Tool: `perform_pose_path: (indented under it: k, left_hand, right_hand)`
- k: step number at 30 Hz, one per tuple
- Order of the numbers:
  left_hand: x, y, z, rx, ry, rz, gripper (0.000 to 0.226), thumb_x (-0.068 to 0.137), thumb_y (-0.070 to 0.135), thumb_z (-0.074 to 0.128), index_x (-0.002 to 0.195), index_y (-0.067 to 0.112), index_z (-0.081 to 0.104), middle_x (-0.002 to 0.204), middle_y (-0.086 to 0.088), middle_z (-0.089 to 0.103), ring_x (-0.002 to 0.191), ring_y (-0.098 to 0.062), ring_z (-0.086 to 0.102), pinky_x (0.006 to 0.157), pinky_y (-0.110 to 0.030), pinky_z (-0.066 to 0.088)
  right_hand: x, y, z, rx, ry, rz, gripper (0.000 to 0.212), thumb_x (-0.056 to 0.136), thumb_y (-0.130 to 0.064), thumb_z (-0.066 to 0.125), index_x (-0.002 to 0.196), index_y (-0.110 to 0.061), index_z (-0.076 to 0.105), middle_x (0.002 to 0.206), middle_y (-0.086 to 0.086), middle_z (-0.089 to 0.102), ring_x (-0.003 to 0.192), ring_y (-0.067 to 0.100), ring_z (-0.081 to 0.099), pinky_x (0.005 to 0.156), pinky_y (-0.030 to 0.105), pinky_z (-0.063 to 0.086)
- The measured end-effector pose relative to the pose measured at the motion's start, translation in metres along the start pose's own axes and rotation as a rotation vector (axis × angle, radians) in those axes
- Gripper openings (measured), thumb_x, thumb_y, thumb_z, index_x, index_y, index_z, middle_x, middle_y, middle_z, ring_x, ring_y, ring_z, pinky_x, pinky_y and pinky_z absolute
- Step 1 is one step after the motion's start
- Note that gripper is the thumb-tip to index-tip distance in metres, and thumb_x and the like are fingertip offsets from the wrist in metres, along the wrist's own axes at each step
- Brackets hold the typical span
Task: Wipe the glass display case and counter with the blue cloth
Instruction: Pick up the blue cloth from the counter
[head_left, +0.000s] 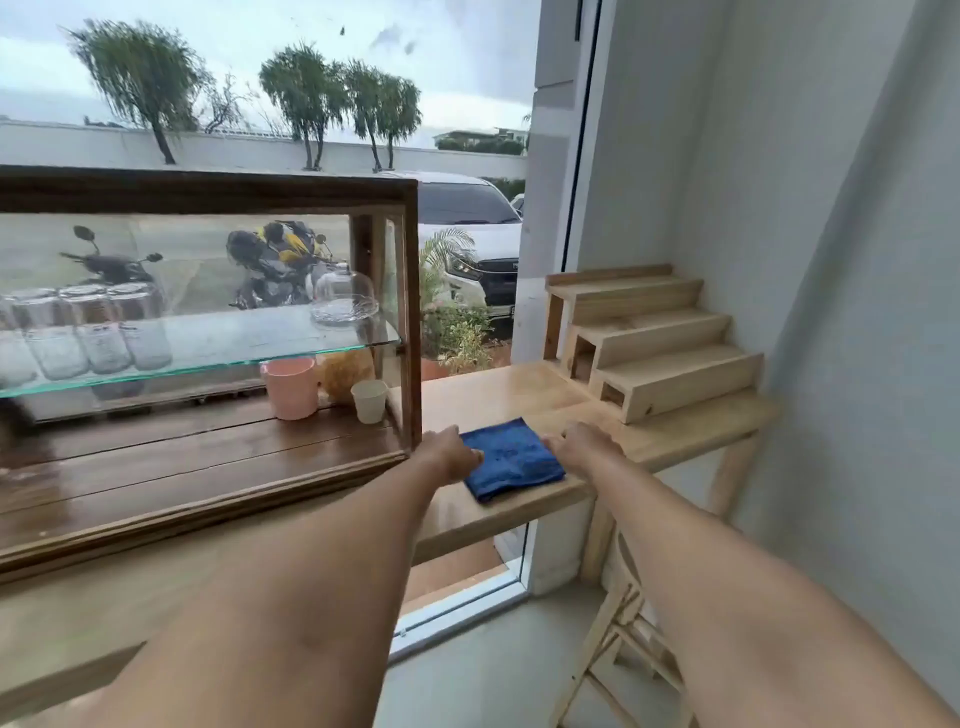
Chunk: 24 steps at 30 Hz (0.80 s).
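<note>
Honestly, I judge myself to be near one end of this job rather than in the thick of it, though which end I cannot say from what lies in front of me. The blue cloth (511, 459) lies folded flat on the pale wooden counter (670, 441), just beside the right end of the glass display case (208, 332), not up against any pane. My left hand (453, 453) rests on the cloth's left edge with the fingers turned down onto it, and my right hand (581, 448) touches its right edge; both are loosely spread, neither one closed around the cloth, though the fingertips are partly hidden so I cannot be sure of a pinch. The dark wooden floor of the case has a wet-looking sheen, and the counter near the stepped wooden riser (654, 343) gleams a little, which could mean wiping is done there or could just be light from the window. The glass shelf (208, 348) holding the jars (83, 332) and the glass dome (344, 299) looks clear enough, but smears would be hard to see at this range. The pink cup (291, 387) and the small white cup (370, 401) sit inside the case, so the floor around them would need working round if it is not done.
</note>
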<state>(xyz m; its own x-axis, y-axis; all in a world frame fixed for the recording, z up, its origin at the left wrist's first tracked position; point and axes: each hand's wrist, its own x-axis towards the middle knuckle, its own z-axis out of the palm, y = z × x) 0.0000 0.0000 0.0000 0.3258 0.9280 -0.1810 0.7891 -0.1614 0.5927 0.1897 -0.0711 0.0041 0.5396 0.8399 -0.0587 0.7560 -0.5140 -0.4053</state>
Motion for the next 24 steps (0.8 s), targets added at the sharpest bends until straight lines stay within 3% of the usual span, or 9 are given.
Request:
perform_pose_path:
  k: [5,9,13,15,17,18,19,22,24]
  left_hand:
    - [0.039,0.013,0.021,-0.273,0.01,-0.173,0.05,0.1,0.03,0.059,0.135,-0.005,0.051,0.135,-0.025,0.061,0.126,-0.039,0.058,0.101,-0.041,0.05]
    - [0.067,0.018,0.028,-0.467,0.032,-0.297,0.048,0.098,0.023,0.061,0.136,-0.002,0.046,0.14,-0.026,0.054,0.129,-0.04,0.055,0.096,-0.041,0.052]
    - [0.086,0.015,0.036,-0.687,0.044,-0.421,0.04,0.091,0.017,0.072,0.124,0.003,0.055,0.127,-0.022,0.06,0.105,-0.039,0.064,0.092,-0.055,0.056]
    - [0.09,0.012,0.04,-0.776,0.049,-0.45,0.037,0.088,0.018,0.076,0.118,0.006,0.058,0.118,-0.019,0.063,0.1,-0.037,0.063,0.091,-0.054,0.056]
    - [0.093,0.01,0.04,-0.802,0.068,-0.466,0.039,0.083,0.023,0.081,0.112,0.009,0.058,0.106,-0.013,0.063,0.095,-0.033,0.062,0.085,-0.047,0.057]
    - [0.093,0.009,0.039,-0.818,0.074,-0.466,0.038,0.082,0.026,0.083,0.106,0.01,0.058,0.102,-0.011,0.062,0.091,-0.03,0.062,0.078,-0.044,0.057]
    - [0.092,0.01,0.037,-0.84,0.07,-0.461,0.036,0.081,0.028,0.084,0.099,0.012,0.058,0.1,-0.01,0.063,0.088,-0.029,0.062,0.069,-0.041,0.055]
    - [0.088,0.015,0.032,-0.932,0.043,-0.413,0.026,0.086,0.03,0.079,0.094,0.017,0.059,0.1,-0.006,0.066,0.085,-0.023,0.062,0.06,-0.034,0.045]
    - [0.085,0.022,0.027,-0.998,0.025,-0.363,0.019,0.091,0.031,0.074,0.097,0.018,0.061,0.103,-0.005,0.068,0.088,-0.021,0.062,0.062,-0.034,0.046]
  right_hand:
    - [0.045,0.006,0.016,0.379,-0.104,0.087,0.053,0.089,-0.046,0.064,0.116,0.0,0.062,0.12,0.016,0.066,0.107,0.032,0.061,0.084,0.034,0.046]
    - [0.071,-0.002,0.027,0.527,-0.113,0.129,0.045,0.082,-0.038,0.075,0.106,-0.002,0.061,0.115,0.014,0.067,0.106,0.031,0.062,0.088,0.035,0.048]
    - [0.095,-0.008,0.032,0.622,-0.159,0.168,0.054,0.075,-0.033,0.083,0.111,-0.002,0.059,0.121,0.014,0.063,0.113,0.032,0.06,0.095,0.036,0.05]
    - [0.106,-0.009,0.033,0.718,-0.254,0.206,0.052,0.074,-0.032,0.085,0.111,-0.004,0.062,0.116,0.011,0.064,0.106,0.031,0.063,0.096,0.039,0.053]
    - [0.106,-0.013,0.029,0.763,-0.39,0.262,0.036,0.077,-0.036,0.083,0.09,-0.013,0.06,0.098,0.003,0.062,0.088,0.022,0.063,0.079,0.032,0.058]
    - [0.105,-0.015,0.026,0.75,-0.469,0.274,0.036,0.077,-0.04,0.081,0.084,-0.014,0.058,0.092,0.002,0.061,0.081,0.019,0.061,0.065,0.026,0.058]
    - [0.106,-0.015,0.024,0.732,-0.537,0.274,0.039,0.077,-0.043,0.081,0.086,-0.013,0.058,0.093,0.005,0.064,0.081,0.021,0.063,0.061,0.025,0.057]
    - [0.106,-0.015,0.017,0.74,-0.65,0.26,0.056,0.069,-0.046,0.086,0.104,-0.008,0.065,0.102,0.014,0.073,0.096,0.032,0.069,0.089,0.041,0.057]
    - [0.102,-0.009,0.013,0.881,-0.69,0.266,0.065,0.065,-0.043,0.089,0.112,-0.006,0.066,0.104,0.017,0.074,0.098,0.034,0.07,0.096,0.044,0.054]
